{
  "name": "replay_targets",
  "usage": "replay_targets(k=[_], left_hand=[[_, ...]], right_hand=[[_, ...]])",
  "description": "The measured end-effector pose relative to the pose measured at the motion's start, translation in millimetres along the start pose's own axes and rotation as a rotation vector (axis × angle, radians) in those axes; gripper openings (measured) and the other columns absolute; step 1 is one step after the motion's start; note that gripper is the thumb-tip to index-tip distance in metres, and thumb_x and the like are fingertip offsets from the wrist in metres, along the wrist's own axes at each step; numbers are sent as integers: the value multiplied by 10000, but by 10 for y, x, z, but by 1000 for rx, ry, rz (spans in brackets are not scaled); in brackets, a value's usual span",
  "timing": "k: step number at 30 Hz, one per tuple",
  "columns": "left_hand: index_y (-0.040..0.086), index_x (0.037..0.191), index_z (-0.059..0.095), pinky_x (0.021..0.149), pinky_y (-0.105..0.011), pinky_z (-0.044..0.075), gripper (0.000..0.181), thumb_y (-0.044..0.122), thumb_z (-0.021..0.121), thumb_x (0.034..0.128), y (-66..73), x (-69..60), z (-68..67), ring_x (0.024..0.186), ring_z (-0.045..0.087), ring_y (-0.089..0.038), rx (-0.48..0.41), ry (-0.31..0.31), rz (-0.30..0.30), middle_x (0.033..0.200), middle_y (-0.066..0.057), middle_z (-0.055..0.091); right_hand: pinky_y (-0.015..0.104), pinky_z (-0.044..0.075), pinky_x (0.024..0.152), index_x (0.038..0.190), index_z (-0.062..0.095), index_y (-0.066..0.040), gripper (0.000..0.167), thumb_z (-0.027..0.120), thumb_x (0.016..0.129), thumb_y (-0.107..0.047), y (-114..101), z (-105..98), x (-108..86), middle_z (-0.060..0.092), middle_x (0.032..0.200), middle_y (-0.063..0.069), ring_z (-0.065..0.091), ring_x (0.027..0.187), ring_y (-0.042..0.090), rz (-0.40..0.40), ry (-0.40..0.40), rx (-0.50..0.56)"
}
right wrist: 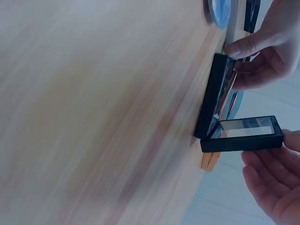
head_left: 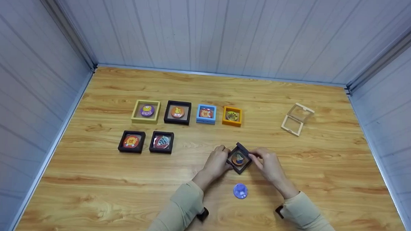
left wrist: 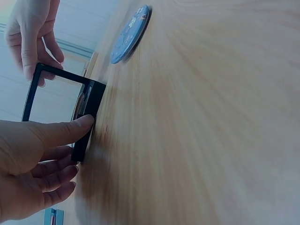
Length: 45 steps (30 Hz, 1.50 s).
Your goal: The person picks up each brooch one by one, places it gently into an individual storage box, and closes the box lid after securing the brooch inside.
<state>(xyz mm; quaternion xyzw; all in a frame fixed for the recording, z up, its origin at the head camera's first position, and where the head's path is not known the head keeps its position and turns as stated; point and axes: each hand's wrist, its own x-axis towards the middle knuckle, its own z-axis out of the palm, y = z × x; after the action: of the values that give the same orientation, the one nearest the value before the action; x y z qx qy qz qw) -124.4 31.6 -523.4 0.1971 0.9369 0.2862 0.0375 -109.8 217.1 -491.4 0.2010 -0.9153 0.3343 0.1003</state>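
My left hand (head_left: 216,162) grips the lower half of a small black hinged display frame (head_left: 242,149) with clear film windows. An orange-rimmed round badge (head_left: 238,158) with a dark and pale picture lies in that half. On the other side my right hand (head_left: 269,166) pinches the edge of the raised lid (right wrist: 241,144). In the right wrist view, the two halves stand apart at roughly a right angle, joined at one edge. A round purple-blue badge (head_left: 240,191) lies flat on the table just in front of the frame, touched by neither hand.
Behind stand yellow (head_left: 145,121), black (head_left: 177,122), blue (head_left: 206,121) and orange (head_left: 231,123) frames with badges inside. Two more black frames (head_left: 130,150) (head_left: 161,150) sit nearer left. A cream frame (head_left: 292,126) lies unfolded at right. Pale walls (head_left: 208,33) bound the wooden table (head_left: 86,193).
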Motion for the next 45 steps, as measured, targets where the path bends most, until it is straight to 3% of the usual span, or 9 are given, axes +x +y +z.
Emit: replay_targets(k=[10, 21, 27, 38, 45], left_hand=[[-6, 974, 604, 736, -312, 428, 397, 211, 759, 679, -12, 0, 12, 823, 495, -196, 2, -15, -19, 875, -56, 513], [-6, 949, 611, 735, -304, 441, 382, 202, 767, 668, -38, 0, 27, 815, 513, -200, 26, 25, 40, 856, -56, 520], [-19, 981, 606, 755, -306, 440, 404, 200, 761, 678, -32, 2, 17, 838, 515, -202, 24, 10, 34, 881, -68, 529], [-2, 993, 598, 756, -311, 434, 393, 208, 745, 695, -35, -5, -16, 853, 507, -198, 21, -4, 25, 908, -67, 522], [11, 1070, 564, 803, -326, 422, 464, 195, 750, 687, -20, -27, -46, 910, 493, -208, 20, 26, 92, 981, -79, 510]], right_hand=[[295, 489, 645, 784, 641, -27, 54, 679, 746, -25, -63, 73, -40, 582, 774, 35, 569, 716, 166, -27, -35, 9], [324, 456, 651, 733, 630, -43, 99, 715, 721, -93, -115, 185, -55, 564, 782, 38, 526, 734, 179, -74, -149, -105], [338, 449, 662, 735, 631, -45, 114, 721, 715, -113, -124, 207, -44, 550, 771, 34, 521, 730, 186, -109, -220, -142], [347, 472, 666, 762, 646, -36, 103, 712, 725, -107, -100, 241, -57, 572, 820, 59, 544, 772, 206, -170, -261, -182], [346, 482, 688, 853, 662, -25, 142, 693, 744, -110, -49, 133, -27, 591, 860, 81, 561, 788, 214, -205, -282, -171]])
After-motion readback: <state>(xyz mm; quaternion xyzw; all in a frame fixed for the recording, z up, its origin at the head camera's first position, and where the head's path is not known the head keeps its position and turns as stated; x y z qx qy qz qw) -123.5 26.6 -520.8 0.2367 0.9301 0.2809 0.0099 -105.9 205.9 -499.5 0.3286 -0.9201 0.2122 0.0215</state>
